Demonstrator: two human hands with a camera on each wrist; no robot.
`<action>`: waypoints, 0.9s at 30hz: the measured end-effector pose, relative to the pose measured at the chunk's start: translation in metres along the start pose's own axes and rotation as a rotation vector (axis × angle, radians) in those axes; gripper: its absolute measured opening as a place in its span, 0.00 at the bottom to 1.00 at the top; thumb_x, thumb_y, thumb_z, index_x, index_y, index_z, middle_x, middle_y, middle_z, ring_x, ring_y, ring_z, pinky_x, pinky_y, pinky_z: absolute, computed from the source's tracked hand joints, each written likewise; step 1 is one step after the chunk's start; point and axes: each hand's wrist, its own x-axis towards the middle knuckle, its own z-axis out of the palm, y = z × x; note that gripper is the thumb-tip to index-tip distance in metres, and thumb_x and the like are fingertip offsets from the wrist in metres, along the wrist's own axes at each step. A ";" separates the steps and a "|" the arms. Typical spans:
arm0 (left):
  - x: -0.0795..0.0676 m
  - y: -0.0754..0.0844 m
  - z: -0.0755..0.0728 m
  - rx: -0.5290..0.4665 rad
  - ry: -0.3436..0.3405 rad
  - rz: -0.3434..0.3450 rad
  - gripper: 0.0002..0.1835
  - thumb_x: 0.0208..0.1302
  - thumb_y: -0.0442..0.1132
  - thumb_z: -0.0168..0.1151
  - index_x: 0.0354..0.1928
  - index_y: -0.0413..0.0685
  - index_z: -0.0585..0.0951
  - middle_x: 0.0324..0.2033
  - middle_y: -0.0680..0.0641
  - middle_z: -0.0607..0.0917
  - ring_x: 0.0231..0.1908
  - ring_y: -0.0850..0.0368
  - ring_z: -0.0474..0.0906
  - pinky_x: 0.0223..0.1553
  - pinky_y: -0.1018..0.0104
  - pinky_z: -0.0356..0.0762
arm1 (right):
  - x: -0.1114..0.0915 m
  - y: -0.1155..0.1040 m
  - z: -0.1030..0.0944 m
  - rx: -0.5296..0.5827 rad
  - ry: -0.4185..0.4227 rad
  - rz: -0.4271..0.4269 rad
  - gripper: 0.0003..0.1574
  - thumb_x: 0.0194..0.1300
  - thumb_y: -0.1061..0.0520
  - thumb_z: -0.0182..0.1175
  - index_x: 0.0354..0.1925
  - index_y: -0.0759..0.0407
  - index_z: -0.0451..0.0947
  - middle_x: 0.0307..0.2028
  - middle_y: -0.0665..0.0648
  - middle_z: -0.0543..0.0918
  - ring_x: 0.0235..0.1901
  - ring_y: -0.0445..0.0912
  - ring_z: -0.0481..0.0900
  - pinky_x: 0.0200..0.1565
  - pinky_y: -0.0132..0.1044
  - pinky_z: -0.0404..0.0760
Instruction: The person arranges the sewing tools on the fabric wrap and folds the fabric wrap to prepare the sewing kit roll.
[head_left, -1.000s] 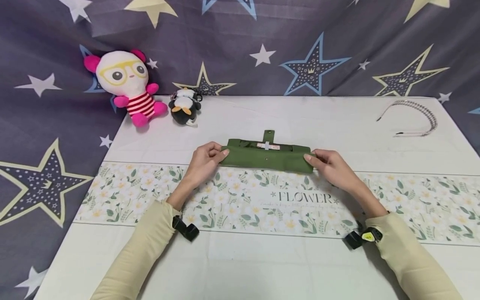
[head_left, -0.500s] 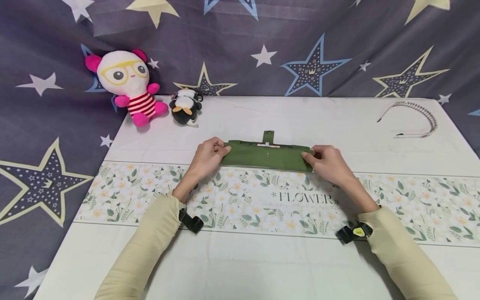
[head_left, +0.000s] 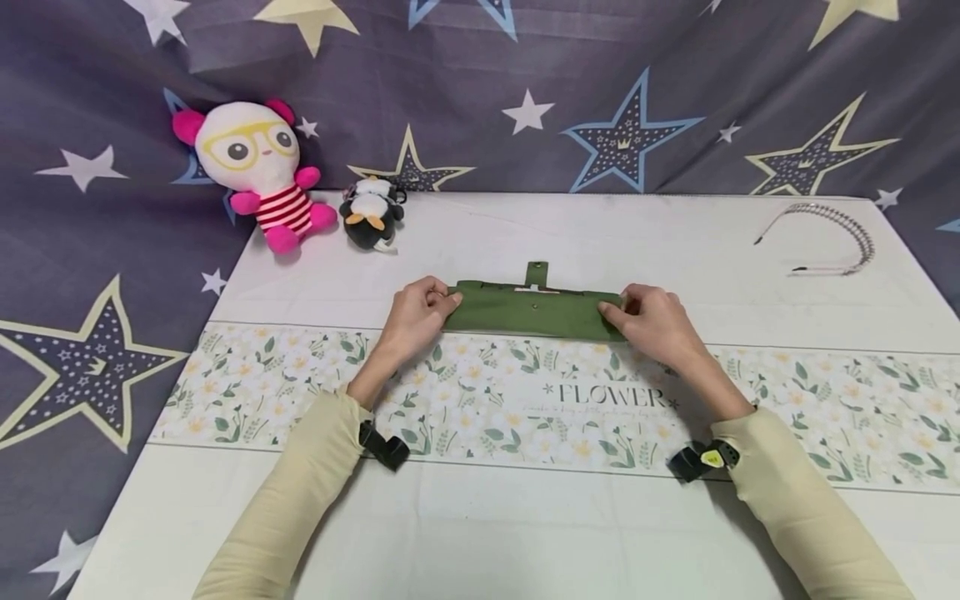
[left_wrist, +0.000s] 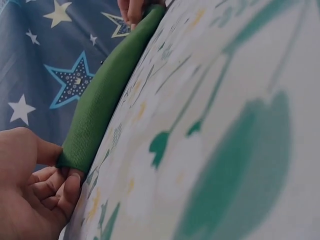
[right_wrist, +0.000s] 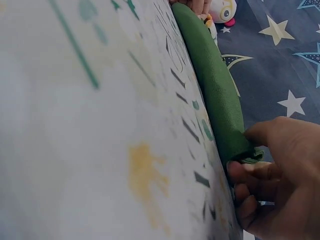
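Observation:
A long green cloth pouch, seemingly folded, lies across the middle of the table. Its snap strap sticks out at the back, and one metal stud shows on the front face. Inside the slit along its top, a sliver of white label is visible. My left hand pinches the left end between thumb and fingers, as the left wrist view shows with the green cloth stretching away from it. At the opposite end, my right hand pinches the right corner; a frilled edge pokes out there.
A pink and white plush toy and a small penguin plush sit at the back left. A headband lies at the back right. A floral printed strip runs across the white table. Behind hangs a star-patterned curtain.
The front flap of the green pouch has come up towards the back, narrowing the slit and covering most of the white label. My right hand has shifted slightly left and back along it.

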 end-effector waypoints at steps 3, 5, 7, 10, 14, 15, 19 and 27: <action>-0.001 -0.002 0.001 -0.011 0.012 -0.009 0.10 0.76 0.39 0.62 0.42 0.36 0.81 0.25 0.47 0.78 0.25 0.52 0.69 0.37 0.59 0.69 | 0.001 0.000 0.000 0.009 0.016 0.006 0.16 0.75 0.51 0.63 0.42 0.63 0.73 0.29 0.60 0.77 0.25 0.52 0.72 0.30 0.44 0.70; -0.001 -0.003 0.002 -0.018 0.018 -0.011 0.10 0.76 0.39 0.62 0.42 0.36 0.81 0.26 0.47 0.79 0.26 0.52 0.69 0.37 0.59 0.70 | 0.002 -0.001 0.000 0.022 0.022 -0.009 0.19 0.74 0.53 0.64 0.51 0.65 0.72 0.35 0.62 0.77 0.31 0.54 0.74 0.34 0.46 0.72; -0.001 -0.003 0.003 -0.026 0.023 -0.010 0.10 0.76 0.39 0.62 0.42 0.36 0.81 0.26 0.46 0.79 0.26 0.52 0.69 0.37 0.59 0.70 | 0.004 -0.002 0.000 0.019 0.035 -0.048 0.20 0.73 0.56 0.65 0.54 0.67 0.72 0.37 0.65 0.78 0.34 0.56 0.75 0.36 0.49 0.72; -0.001 -0.002 0.003 -0.029 0.025 -0.011 0.10 0.76 0.39 0.62 0.42 0.36 0.81 0.26 0.46 0.79 0.25 0.52 0.69 0.37 0.60 0.70 | 0.010 -0.005 0.000 0.009 0.073 -0.117 0.16 0.71 0.59 0.64 0.52 0.68 0.76 0.40 0.65 0.78 0.38 0.57 0.75 0.41 0.51 0.72; -0.001 -0.002 0.004 -0.022 0.027 -0.017 0.10 0.75 0.39 0.63 0.42 0.36 0.82 0.26 0.47 0.80 0.25 0.53 0.70 0.36 0.60 0.70 | 0.019 -0.014 0.001 0.008 0.113 -0.179 0.12 0.73 0.58 0.63 0.47 0.66 0.80 0.41 0.65 0.80 0.41 0.58 0.76 0.46 0.53 0.74; -0.001 -0.002 0.004 -0.019 0.028 -0.019 0.10 0.75 0.39 0.63 0.42 0.36 0.82 0.26 0.47 0.80 0.25 0.53 0.70 0.36 0.60 0.71 | 0.023 -0.017 0.001 0.006 0.109 -0.187 0.12 0.73 0.57 0.63 0.47 0.66 0.81 0.40 0.65 0.81 0.41 0.57 0.77 0.46 0.54 0.75; -0.001 -0.001 0.004 -0.025 0.030 -0.024 0.10 0.75 0.39 0.63 0.42 0.36 0.83 0.26 0.47 0.80 0.25 0.53 0.70 0.37 0.60 0.71 | 0.040 -0.030 0.003 -0.015 0.037 -0.178 0.14 0.76 0.56 0.60 0.48 0.67 0.83 0.39 0.64 0.84 0.39 0.56 0.79 0.46 0.53 0.76; -0.001 -0.001 0.004 -0.030 0.038 -0.038 0.11 0.74 0.39 0.64 0.42 0.35 0.83 0.27 0.46 0.82 0.26 0.53 0.73 0.37 0.61 0.72 | 0.076 -0.047 0.014 -0.057 -0.147 -0.120 0.18 0.80 0.56 0.55 0.54 0.69 0.82 0.44 0.65 0.84 0.39 0.56 0.79 0.45 0.52 0.76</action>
